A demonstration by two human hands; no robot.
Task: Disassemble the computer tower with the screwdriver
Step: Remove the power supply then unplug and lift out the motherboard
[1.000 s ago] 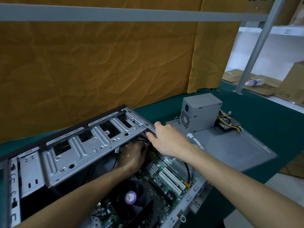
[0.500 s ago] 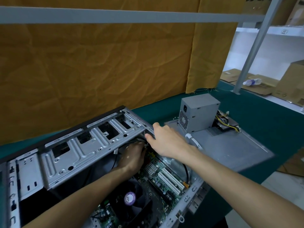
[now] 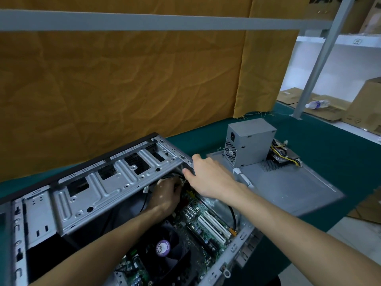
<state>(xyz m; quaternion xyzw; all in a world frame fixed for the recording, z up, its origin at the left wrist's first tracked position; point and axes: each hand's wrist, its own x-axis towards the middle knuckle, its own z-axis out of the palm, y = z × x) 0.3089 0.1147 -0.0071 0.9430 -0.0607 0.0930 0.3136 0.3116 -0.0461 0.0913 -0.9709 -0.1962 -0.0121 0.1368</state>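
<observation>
The power box [image 3: 250, 141] is out on the side cover [image 3: 288, 182], but the board [image 3: 198, 221] remains; right hand [image 3: 208, 176] grips the tower [image 3: 92, 193] frame, left hand [image 3: 165, 195] fingers are hidden.

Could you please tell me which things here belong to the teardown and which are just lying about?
Job:
open grey metal computer tower
left hand
right hand
grey boxy power supply
flat grey side panel

Lying about:
clear plastic bottle
brown cardboard boxes
</observation>
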